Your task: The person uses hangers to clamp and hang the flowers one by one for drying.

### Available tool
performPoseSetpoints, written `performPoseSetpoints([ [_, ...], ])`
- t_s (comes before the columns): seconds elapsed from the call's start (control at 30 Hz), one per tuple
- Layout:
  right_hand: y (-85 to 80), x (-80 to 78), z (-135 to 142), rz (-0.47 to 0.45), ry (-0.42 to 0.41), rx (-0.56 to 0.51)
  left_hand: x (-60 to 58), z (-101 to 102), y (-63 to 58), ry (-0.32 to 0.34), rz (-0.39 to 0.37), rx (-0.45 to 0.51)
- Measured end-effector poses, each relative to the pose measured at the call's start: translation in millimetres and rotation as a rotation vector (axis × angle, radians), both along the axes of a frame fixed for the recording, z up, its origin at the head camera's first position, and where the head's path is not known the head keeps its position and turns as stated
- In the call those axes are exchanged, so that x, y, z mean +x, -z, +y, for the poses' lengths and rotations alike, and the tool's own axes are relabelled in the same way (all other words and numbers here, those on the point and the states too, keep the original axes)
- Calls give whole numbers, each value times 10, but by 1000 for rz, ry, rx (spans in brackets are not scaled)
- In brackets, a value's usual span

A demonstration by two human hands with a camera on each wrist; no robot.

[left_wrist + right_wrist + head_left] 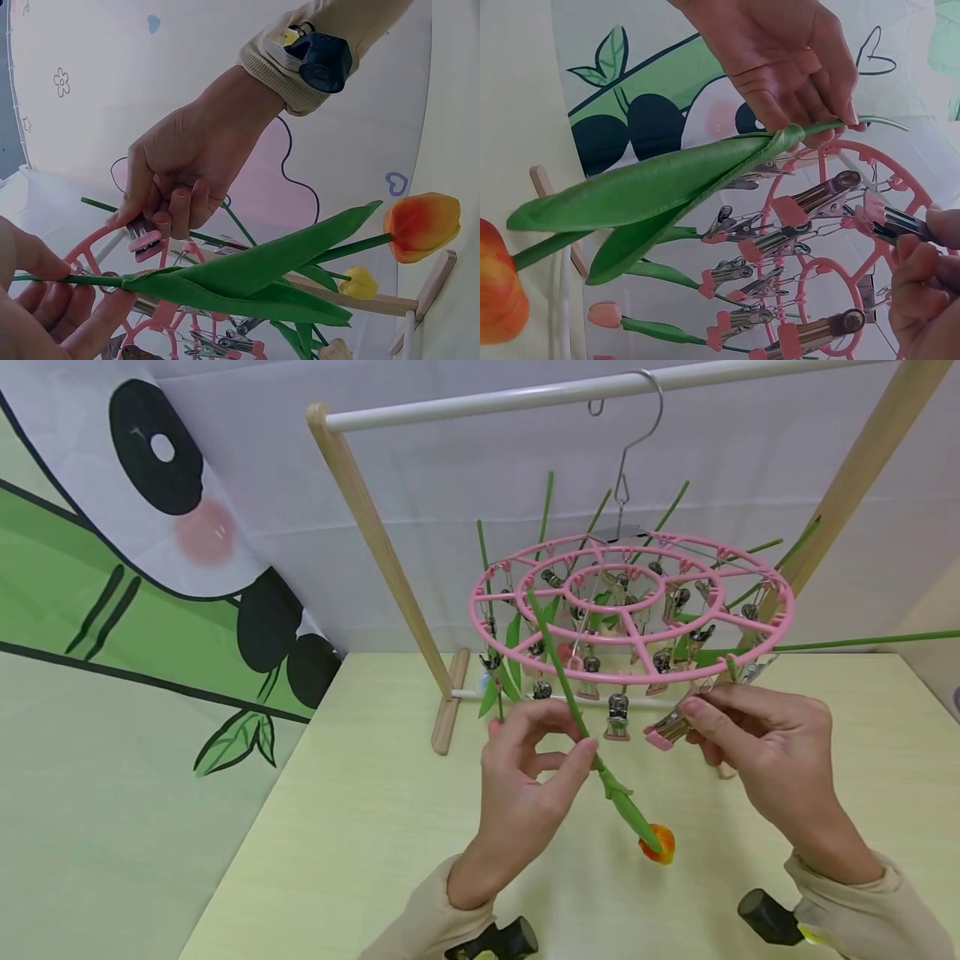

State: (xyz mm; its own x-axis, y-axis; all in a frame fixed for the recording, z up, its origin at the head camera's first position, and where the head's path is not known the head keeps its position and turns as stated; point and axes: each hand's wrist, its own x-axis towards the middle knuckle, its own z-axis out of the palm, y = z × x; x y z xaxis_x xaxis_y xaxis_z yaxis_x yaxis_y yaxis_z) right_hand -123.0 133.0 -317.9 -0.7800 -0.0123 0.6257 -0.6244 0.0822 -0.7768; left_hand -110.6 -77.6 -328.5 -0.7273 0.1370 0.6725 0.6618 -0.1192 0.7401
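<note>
My left hand (534,781) pinches the green stem of an orange-yellow artificial tulip (630,810) between thumb and fingers. The bloom points down and the stem slants up past the rim of a pink round hanging rack (637,678). In the left wrist view, the tulip's long leaves (247,281) spread beyond the fingertips. My right hand (772,752) pinches a metal clip with pink tips (667,729) at the rack's front right edge. Seen from the right wrist, that clip (889,217) is apart from the tulip stem.
The rack hangs by a metal hook (637,435) from a white rod (480,412) on wooden legs (382,552). Several clips, including one at the front (617,717), dangle below it. Other tulips hang in clips, among them a pink one (605,315). A pale table (360,827) lies below.
</note>
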Motion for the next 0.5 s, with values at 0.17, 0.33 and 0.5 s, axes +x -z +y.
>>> performPoseSetpoints([
  [0.17, 7, -11, -26, 43, -42, -90, -13, 41, 6, 14, -20, 11],
  [0.33, -26, 16, -72, 35, -36, -97, -16, 89, 21, 26, -45, 48],
  [0.5, -30, 30, -103, 43, -55, -94, -35, 147, 6, 56, -53, 90],
])
